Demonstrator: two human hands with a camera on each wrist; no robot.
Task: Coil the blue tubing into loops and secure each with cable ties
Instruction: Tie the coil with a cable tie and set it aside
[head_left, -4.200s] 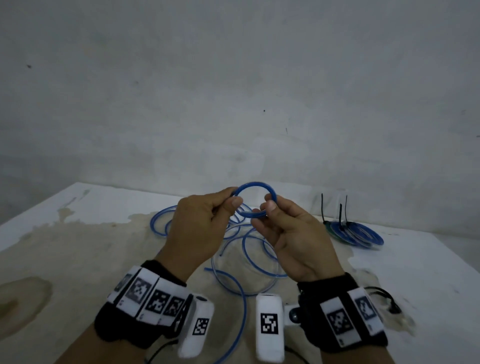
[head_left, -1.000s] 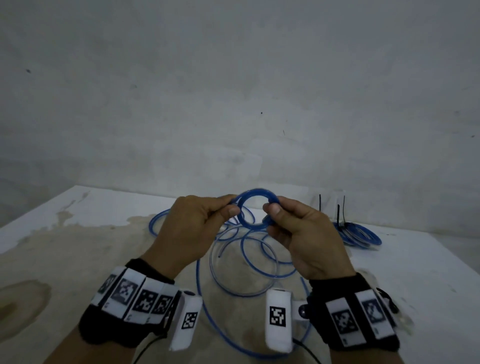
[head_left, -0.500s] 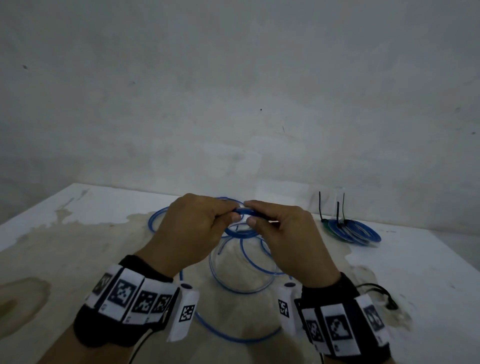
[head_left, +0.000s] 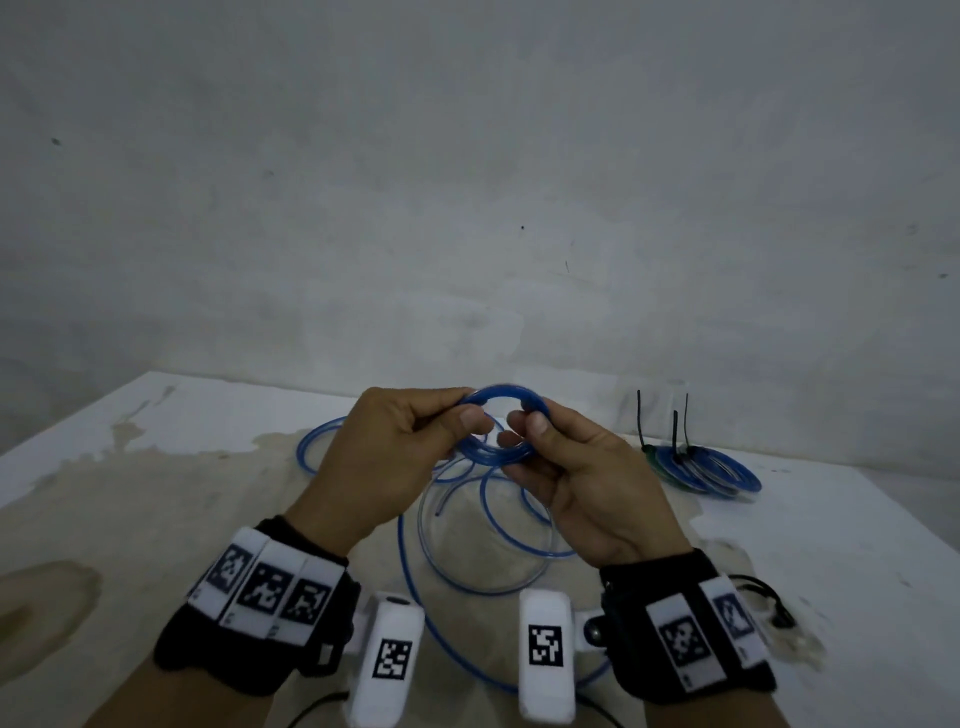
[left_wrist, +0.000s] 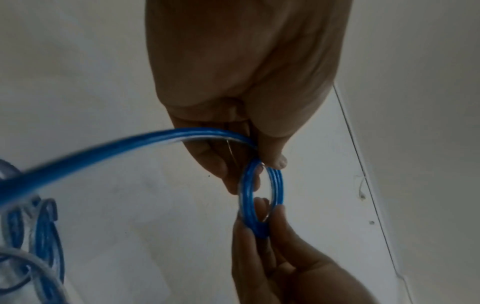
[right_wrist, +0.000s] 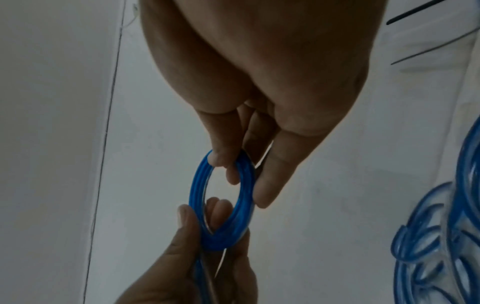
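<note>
While raised, both hands (head_left: 498, 467) pinching blue coil (head_left: 501, 397).

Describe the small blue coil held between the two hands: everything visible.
The small blue coil is a tight ring of several turns of glossy, translucent blue tubing, held in the air above the table, with no cable tie visible on it. The left hand pinches one side, the right hand the opposite side, fingertips reaching into the opening. One strand trails from it down toward the loose tubing lying on the table.
</note>
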